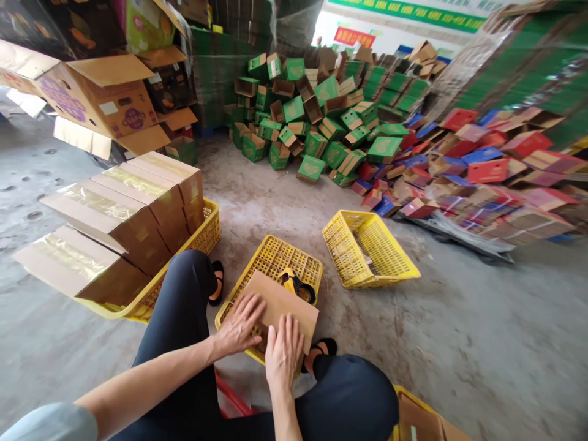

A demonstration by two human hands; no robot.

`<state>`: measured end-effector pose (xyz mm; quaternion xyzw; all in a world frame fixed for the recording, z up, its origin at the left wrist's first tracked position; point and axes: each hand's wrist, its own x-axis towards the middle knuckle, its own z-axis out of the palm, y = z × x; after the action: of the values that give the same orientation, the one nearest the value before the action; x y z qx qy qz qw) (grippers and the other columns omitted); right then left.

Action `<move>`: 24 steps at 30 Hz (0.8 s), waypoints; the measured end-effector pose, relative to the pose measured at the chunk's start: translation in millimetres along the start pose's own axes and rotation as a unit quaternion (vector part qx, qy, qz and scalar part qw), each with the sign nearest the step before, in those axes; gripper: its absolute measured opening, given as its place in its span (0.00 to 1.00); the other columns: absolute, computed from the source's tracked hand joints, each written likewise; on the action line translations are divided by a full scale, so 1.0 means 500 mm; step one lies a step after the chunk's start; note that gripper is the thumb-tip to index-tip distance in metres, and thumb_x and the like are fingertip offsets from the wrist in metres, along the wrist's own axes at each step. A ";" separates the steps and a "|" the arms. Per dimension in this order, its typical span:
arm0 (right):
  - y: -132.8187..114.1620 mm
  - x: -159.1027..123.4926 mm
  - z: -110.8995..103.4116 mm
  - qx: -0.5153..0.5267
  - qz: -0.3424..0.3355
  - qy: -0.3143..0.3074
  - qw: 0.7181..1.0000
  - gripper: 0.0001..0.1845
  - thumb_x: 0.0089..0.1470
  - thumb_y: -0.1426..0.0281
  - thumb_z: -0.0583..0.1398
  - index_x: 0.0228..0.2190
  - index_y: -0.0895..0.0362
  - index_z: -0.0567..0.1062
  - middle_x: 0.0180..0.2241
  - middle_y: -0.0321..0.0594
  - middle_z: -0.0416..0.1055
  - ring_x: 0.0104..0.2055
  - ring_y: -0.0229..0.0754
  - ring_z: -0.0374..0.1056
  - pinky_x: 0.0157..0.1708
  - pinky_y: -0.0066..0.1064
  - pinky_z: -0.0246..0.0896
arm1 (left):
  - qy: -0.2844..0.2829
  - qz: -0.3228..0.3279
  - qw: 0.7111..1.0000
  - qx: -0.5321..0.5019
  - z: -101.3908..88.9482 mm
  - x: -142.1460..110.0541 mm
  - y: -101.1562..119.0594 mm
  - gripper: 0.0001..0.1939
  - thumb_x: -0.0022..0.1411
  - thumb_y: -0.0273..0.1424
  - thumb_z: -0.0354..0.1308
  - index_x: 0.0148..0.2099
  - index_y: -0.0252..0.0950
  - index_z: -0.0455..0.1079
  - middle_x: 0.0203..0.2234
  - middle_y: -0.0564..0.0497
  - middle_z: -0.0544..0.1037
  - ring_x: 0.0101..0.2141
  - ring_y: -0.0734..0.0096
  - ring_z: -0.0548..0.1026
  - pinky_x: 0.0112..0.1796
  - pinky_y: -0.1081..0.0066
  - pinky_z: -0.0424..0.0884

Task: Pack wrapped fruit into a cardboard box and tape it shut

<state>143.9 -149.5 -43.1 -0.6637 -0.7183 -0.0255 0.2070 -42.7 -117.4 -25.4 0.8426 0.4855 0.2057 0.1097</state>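
Observation:
A brown cardboard box (280, 299) lies on an upturned yellow crate (296, 254) between my knees. Flat on the box's left part rests my left hand (241, 323), fingers stretched out and slightly spread. My right hand (285, 349) presses on its near right part with the fingers extended and the thumb apart. Neither hand is closed around anything. Just beyond the box, a yellow and black tape dispenser (297, 285) sits on the crate. The underside of the box is hidden.
On my left stands a yellow crate (212, 228) loaded with taped brown boxes (128, 205). Another yellow crate (386, 251) is ahead to the right. Green boxes (316, 144) and red and blue boxes (487, 171) are heaped beyond. Part of a crate (404, 401) shows beside my right knee.

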 end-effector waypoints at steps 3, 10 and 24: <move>-0.012 0.013 0.000 -0.013 0.025 -0.013 1.000 0.39 0.72 0.52 0.41 0.65 0.69 0.65 0.67 0.62 0.59 0.70 0.67 0.53 0.65 0.65 0.48 | 0.011 -0.031 0.999 0.035 0.004 -0.003 -0.005 0.52 0.60 0.56 0.61 0.75 0.32 0.49 0.73 0.31 0.48 0.71 0.30 0.45 0.65 0.38 0.51; -0.107 0.037 0.006 0.063 -0.089 -0.045 0.993 0.35 0.72 0.56 0.45 0.69 0.65 0.58 0.69 0.57 0.59 0.72 0.54 0.53 0.67 0.51 0.54 | -0.002 0.065 0.998 0.016 0.025 -0.034 0.010 0.39 0.68 0.42 0.55 0.76 0.40 0.49 0.73 0.41 0.54 0.70 0.41 0.52 0.67 0.46 0.52; -0.021 -0.009 -0.040 -0.013 0.048 -0.049 0.998 0.36 0.70 0.49 0.45 0.67 0.58 0.64 0.69 0.54 0.58 0.72 0.61 0.52 0.67 0.64 0.46 | 0.038 -0.110 0.992 0.052 -0.019 -0.008 -0.054 0.43 0.66 0.60 0.51 0.73 0.40 0.59 0.71 0.35 0.58 0.68 0.39 0.58 0.63 0.42 0.57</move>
<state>139.1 -161.2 -23.6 -0.7008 -0.6942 0.0079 0.1641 -69.9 -107.3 -28.1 0.7805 0.5888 0.1983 0.0689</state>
